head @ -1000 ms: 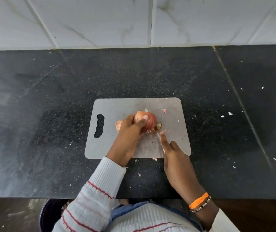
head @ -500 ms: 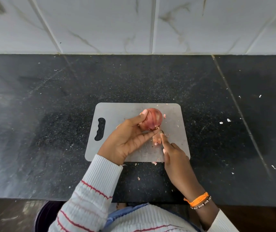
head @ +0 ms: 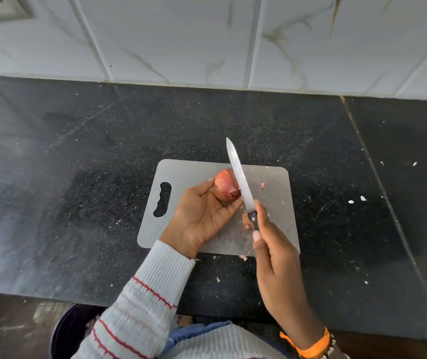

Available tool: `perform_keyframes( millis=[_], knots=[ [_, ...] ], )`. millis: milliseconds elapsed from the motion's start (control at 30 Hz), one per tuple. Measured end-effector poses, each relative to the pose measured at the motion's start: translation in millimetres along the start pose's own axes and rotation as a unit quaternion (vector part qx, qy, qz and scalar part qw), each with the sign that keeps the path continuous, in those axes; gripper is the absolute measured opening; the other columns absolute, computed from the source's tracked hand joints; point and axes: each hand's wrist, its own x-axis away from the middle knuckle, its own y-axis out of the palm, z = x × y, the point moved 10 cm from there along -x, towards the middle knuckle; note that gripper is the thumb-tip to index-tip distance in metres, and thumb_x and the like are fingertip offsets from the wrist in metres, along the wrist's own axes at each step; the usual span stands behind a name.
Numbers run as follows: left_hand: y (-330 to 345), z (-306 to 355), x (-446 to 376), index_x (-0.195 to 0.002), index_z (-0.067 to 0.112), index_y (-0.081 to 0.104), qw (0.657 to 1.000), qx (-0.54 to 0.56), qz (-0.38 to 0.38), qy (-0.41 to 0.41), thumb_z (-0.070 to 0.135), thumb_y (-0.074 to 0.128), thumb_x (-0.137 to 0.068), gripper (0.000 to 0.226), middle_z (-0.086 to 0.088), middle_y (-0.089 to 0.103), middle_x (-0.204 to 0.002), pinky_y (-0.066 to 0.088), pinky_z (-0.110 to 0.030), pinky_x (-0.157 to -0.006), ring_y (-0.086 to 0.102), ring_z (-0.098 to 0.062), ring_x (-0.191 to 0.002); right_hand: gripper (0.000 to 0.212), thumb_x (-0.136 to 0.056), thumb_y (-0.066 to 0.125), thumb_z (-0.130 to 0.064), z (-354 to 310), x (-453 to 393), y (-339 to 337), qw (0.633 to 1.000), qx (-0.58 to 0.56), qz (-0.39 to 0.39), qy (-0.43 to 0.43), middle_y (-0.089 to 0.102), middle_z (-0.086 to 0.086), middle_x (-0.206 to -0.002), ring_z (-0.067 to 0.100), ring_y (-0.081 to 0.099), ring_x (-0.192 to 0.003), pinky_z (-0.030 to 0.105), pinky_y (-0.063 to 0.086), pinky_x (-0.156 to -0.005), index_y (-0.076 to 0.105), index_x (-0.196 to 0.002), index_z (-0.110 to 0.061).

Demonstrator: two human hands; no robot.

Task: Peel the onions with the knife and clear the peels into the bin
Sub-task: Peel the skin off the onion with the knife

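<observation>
A reddish onion point(head: 225, 184) with its skin on sits in my left hand point(head: 202, 216), palm up, held between thumb and fingers above the grey cutting board point(head: 191, 174). My right hand point(head: 274, 257) grips the dark handle of a knife point(head: 239, 177). Its long blade points away from me and lies along the onion's right side. A piece of peel point(head: 246, 221) lies on the board just below the onion, and small peel scraps point(head: 262, 185) lie around it.
The board lies on a black stone counter point(head: 78, 203) backed by a white tiled wall point(head: 207, 42). White and pink scraps point(head: 357, 200) dot the counter to the right and front. A dark bin point(head: 70, 330) stands on the floor at the lower left, under my left sleeve.
My left hand lifted the onion off the board and turned palm up. My right hand raised the knife so its blade now stands beside the onion.
</observation>
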Motion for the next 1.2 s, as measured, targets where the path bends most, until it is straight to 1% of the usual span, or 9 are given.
perform_keyframes(
  millis=[133, 267, 333, 500, 600, 767, 867, 1033, 1200],
  knots=[
    [-3.2, 2.3, -4.5, -0.133, -0.003, 0.045, 0.999, -0.015, 0.016, 0.026, 0.026, 0.033, -0.1, 0.045, -0.019, 0.062, -0.106, 0.056, -0.036, -0.078, 0.061, -0.026, -0.098, 0.051, -0.096, 0.034, -0.024, -1.6, 5.9, 3.5, 0.999, 0.03, -0.011, 0.012, 0.058, -0.007, -0.111, -0.006, 0.052, -0.103, 0.002, 0.037, -0.088, 0.029, -0.147, -0.018],
    [-5.2, 9.5, -6.6, -0.115, -0.003, 0.053, 0.997, -0.056, 0.022, 0.057, 0.023, 0.043, -0.098, 0.033, -0.019, 0.06, -0.105, 0.054, -0.036, -0.08, 0.06, -0.026, -0.097, 0.053, -0.096, 0.043, -0.011, -2.3, 4.7, -6.6, 0.998, 0.051, -0.015, 0.044, 0.058, -0.013, -0.105, -0.011, 0.053, -0.096, -0.001, 0.037, -0.08, 0.028, -0.144, -0.028],
    [-7.1, 15.7, -6.5, -0.111, -0.004, 0.055, 0.99, -0.116, 0.024, 0.075, 0.019, 0.044, -0.097, 0.028, -0.019, 0.06, -0.106, 0.054, -0.036, -0.085, 0.06, -0.026, -0.098, 0.053, -0.096, 0.045, -0.008, -7.2, 1.4, -15.9, 0.996, 0.059, -0.028, 0.064, 0.054, -0.021, -0.091, -0.014, 0.052, -0.081, -0.001, 0.037, -0.068, 0.028, -0.139, -0.033],
    [-7.3, 19.8, -3.8, -0.132, -0.003, 0.044, 0.957, -0.275, -0.012, 0.093, 0.01, 0.042, -0.097, 0.038, -0.022, 0.055, -0.125, 0.05, -0.032, -0.092, 0.057, -0.027, -0.111, 0.045, -0.097, 0.042, -0.01, -13.5, -10.3, -29.0, 0.992, 0.026, -0.072, 0.096, 0.036, -0.02, -0.057, -0.019, 0.046, -0.054, 0.003, 0.035, -0.051, 0.025, -0.127, -0.039],
    [-10.0, 15.5, -6.7, -0.13, -0.004, 0.046, 0.964, -0.248, 0.013, 0.091, 0.014, 0.045, -0.096, 0.038, -0.022, 0.054, -0.127, 0.054, -0.03, -0.086, 0.055, -0.029, -0.116, 0.046, -0.098, 0.041, -0.009, -12.0, -14.4, -26.1, 0.992, 0.035, -0.07, 0.102, 0.036, -0.02, -0.062, -0.02, 0.047, -0.059, 0.003, 0.036, -0.053, 0.023, -0.131, -0.035],
    [-10.9, 2.6, -13.7, -0.11, -0.008, 0.053, 0.997, 0.008, 0.071, 0.026, 0.024, 0.049, -0.095, 0.036, -0.02, 0.059, -0.107, 0.058, -0.041, -0.07, 0.059, -0.031, -0.108, 0.058, -0.096, 0.043, -0.011, -16.9, -1.4, -3.9, 0.992, 0.101, -0.044, 0.057, 0.058, -0.007, -0.096, 0.003, 0.056, -0.083, 0.011, 0.043, -0.069, 0.018, -0.144, -0.031],
    [-12.0, 2.4, -16.1, -0.117, -0.009, 0.05, 0.991, 0.108, 0.078, 0.019, 0.025, 0.048, -0.096, 0.04, -0.018, 0.056, -0.104, 0.051, -0.048, -0.088, 0.052, -0.031, -0.122, 0.063, -0.098, 0.041, -0.015, -19.2, 11.6, 9.7, 0.988, 0.14, -0.056, 0.039, 0.053, -0.002, -0.096, 0.013, 0.056, -0.077, 0.026, 0.046, -0.064, 0.001, -0.139, -0.04],
    [-14.1, 7.9, -17.9, -0.121, -0.007, 0.048, 0.995, 0.049, 0.08, 0.037, 0.022, 0.049, -0.096, 0.038, -0.023, 0.056, -0.111, 0.044, -0.051, -0.093, 0.057, -0.034, -0.106, 0.061, -0.094, 0.046, -0.006, -11.7, 4.8, -13.4, 0.991, 0.128, 0.008, 0.048, 0.052, -0.008, -0.095, 0.006, 0.054, -0.078, 0.016, 0.045, -0.065, 0.023, -0.144, -0.031],
    [-22.6, 11.7, -14.5, -0.128, -0.005, 0.043, 0.99, -0.06, 0.111, 0.06, 0.018, 0.054, -0.093, 0.043, -0.023, 0.052, -0.123, 0.051, -0.043, -0.086, 0.057, -0.031, -0.111, 0.054, -0.094, 0.042, -0.007, 36.4, -21.9, -26.6, 0.948, 0.291, -0.033, 0.125, 0.048, 0.008, -0.109, 0.026, 0.056, -0.083, 0.033, 0.043, -0.068, 0.03, -0.146, -0.018]
  ],
)
